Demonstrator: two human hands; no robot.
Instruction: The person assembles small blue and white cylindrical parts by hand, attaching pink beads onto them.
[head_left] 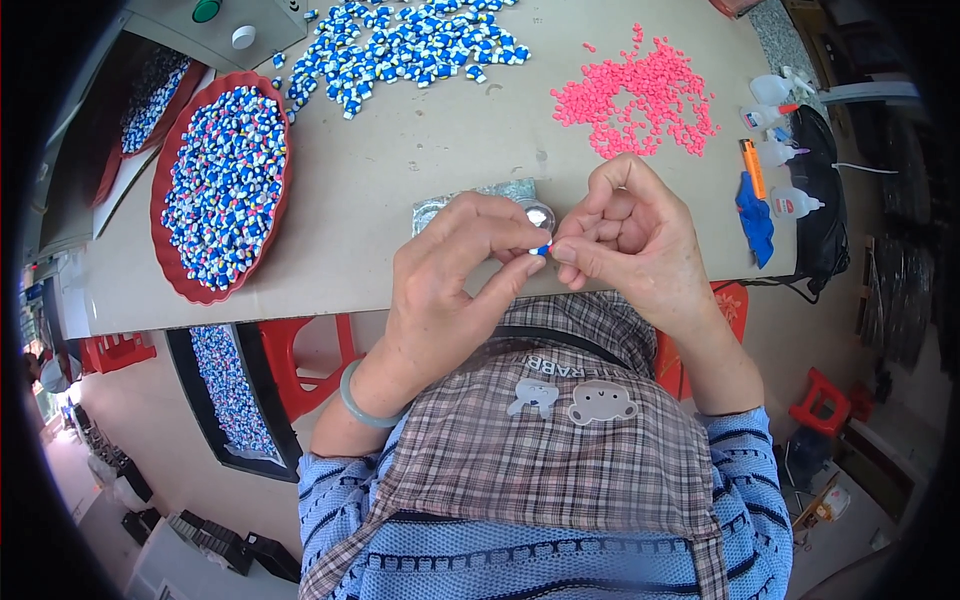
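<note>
My left hand (445, 265) pinches a tiny blue-and-white piece (541, 250) between thumb and fingertips, just above the table's near edge. From the other side, my right hand (640, 235) closes thumb and finger on a tiny pink piece (551, 246), which meets the end of the blue-and-white one. Whether the two are stuck together is too small to see. Right behind my fingertips stands a small round clear dish (541, 214) with something whitish in it. A silvery foil sheet (428, 213) lies beside it, partly hidden by my left hand.
A red scalloped tray (209, 296) of blue-and-white pieces, some with pink, sits left. Loose blue-and-white pieces (400, 55) lie behind; pink pieces (595, 98) lie back right. Squeeze bottles (793, 203), an orange tool (752, 168) and a blue cloth (754, 225) line the right edge.
</note>
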